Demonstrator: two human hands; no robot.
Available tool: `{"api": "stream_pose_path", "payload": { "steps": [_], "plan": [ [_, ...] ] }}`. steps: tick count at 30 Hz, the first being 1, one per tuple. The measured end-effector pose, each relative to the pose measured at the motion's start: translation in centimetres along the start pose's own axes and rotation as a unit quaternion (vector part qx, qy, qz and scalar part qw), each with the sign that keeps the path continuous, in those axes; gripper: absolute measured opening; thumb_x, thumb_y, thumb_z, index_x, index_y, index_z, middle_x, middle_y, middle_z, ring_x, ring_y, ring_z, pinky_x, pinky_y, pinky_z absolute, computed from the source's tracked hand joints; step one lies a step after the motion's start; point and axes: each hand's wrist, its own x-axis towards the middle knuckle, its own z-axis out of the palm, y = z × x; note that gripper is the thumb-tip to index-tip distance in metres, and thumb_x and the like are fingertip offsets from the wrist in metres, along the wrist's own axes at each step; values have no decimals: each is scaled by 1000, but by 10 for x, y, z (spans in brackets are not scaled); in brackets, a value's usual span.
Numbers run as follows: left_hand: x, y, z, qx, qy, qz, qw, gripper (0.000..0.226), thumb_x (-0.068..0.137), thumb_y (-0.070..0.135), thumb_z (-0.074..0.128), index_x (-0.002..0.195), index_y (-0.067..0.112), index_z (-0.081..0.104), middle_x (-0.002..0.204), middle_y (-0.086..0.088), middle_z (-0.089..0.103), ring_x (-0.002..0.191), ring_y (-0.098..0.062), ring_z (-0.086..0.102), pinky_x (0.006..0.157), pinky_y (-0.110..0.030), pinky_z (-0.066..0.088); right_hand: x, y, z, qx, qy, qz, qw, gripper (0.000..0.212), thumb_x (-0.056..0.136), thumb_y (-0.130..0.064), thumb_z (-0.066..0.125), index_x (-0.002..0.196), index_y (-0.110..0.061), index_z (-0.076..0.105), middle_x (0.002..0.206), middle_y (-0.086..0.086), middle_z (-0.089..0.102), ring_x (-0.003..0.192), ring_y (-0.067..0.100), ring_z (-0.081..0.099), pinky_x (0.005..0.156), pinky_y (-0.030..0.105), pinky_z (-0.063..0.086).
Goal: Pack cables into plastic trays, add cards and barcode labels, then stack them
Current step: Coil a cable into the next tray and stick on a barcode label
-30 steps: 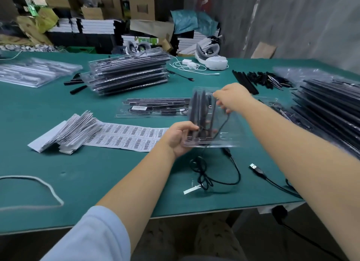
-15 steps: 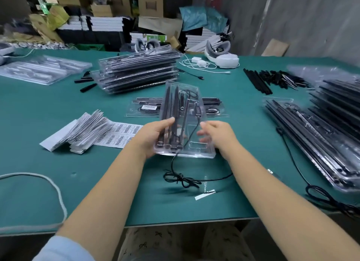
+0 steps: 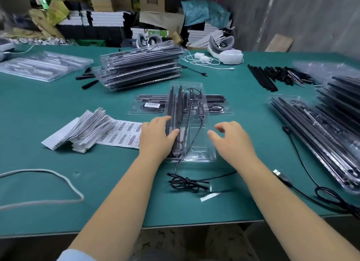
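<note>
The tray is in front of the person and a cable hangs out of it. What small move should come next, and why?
Probably the right hand, which hovers and holds nothing, should pick up the cable bundle lying on the table in front of the tray and tuck it in. The left hand already holds the tray by its black strips, and the right compartment looks free.

I see a clear plastic tray (image 3: 196,136) lying lengthwise on the green table, partly over a second, crosswise packed tray (image 3: 148,106). It holds black strips (image 3: 175,112) along its left side. A black cable (image 3: 187,183) runs out of its near end and lies bundled on the table. Barcode labels (image 3: 124,134) and a fanned pile of cards (image 3: 85,129) lie to the left.
</note>
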Motion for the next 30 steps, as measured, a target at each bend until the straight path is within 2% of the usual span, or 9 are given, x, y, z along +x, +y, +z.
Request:
{"api": "stream_pose_path", "payload": {
  "steps": [1, 3, 5, 7, 12, 16, 20, 24, 30],
  "plan": [
    [1, -2, 1, -8, -10, 0, 1000, 46, 93, 40, 53, 136, 26, 47, 137, 0, 50, 127, -27, 37, 103, -36, 30, -19, -3, -2, 5, 10, -40, 999, 31, 86, -55, 46, 94, -30, 61, 104, -7, 59, 87, 10, 55, 73, 28, 41],
    [2, -4, 2, -1, -24, 11, 1000, 44, 94, 42, 50, 135, 27, 49, 140, -4, 47, 129, -27, 34, 106, -36, 26, -59, -14, 0, -52, -42, -105, 992, 48, 74, -75, 35, 78, -32, 55, 81, -14, 54, 77, 6, 50, 65, 26, 40],
    [1, -4, 2, 19, -52, 14, 998, 56, 89, 56, 49, 137, 28, 48, 145, -5, 40, 132, -28, 27, 107, -39, 26, -85, -21, 11, -169, -100, -167, 966, 65, 69, -83, 26, 89, -31, 58, 86, -13, 54, 87, 9, 48, 72, 26, 40],
    [-1, -5, 0, 37, -86, 15, 995, 75, 78, 72, 49, 140, 31, 41, 149, -3, 32, 136, -26, 20, 108, -43, 26, -92, -21, 16, -228, -108, -202, 946, 62, 78, -76, 30, 105, -29, 59, 96, -9, 57, 97, 13, 48, 81, 28, 37],
    [0, -6, -5, 61, -94, 13, 994, 78, 74, 78, 48, 140, 37, 38, 151, 1, 29, 136, -27, 22, 109, -42, 24, -84, 1, -18, -123, -132, -152, 972, 33, 84, -56, 49, 101, -33, 65, 90, -11, 66, 87, 7, 56, 73, 27, 47],
    [0, -3, -6, 65, -95, 7, 993, 75, 74, 76, 51, 137, 39, 39, 150, 3, 29, 134, -27, 23, 108, -43, 26, -68, 25, -58, -126, -130, -61, 981, 16, 80, -51, 59, 90, -43, 69, 72, -22, 63, 73, 1, 54, 57, 12, 39],
    [-2, 3, -9, 72, -97, -3, 993, 71, 75, 72, 53, 136, 38, 39, 149, 3, 30, 133, -27, 24, 106, -43, 26, -49, 39, -75, -53, -130, -9, 990, 11, 81, -44, 66, 74, -36, 69, 63, -9, 63, 55, 8, 52, 51, 22, 38],
    [-7, 7, -13, 43, -76, -13, 996, 70, 76, 58, 58, 137, 30, 40, 139, -2, 41, 126, -27, 33, 101, -39, 32, -40, 38, -80, -70, -210, -10, 975, 19, 81, -44, 67, 76, -26, 70, 46, -12, 47, 42, 3, 38, 40, 14, 28],
    [-10, 8, -19, -9, -38, -7, 999, 64, 75, 48, 61, 133, 24, 52, 135, 1, 54, 124, -18, 47, 98, -32, 36, -51, 35, -64, -124, -364, -55, 921, 19, 81, -50, 63, 68, -36, 63, 56, -12, 50, 50, 1, 41, 55, 23, 34]
  ]
}}
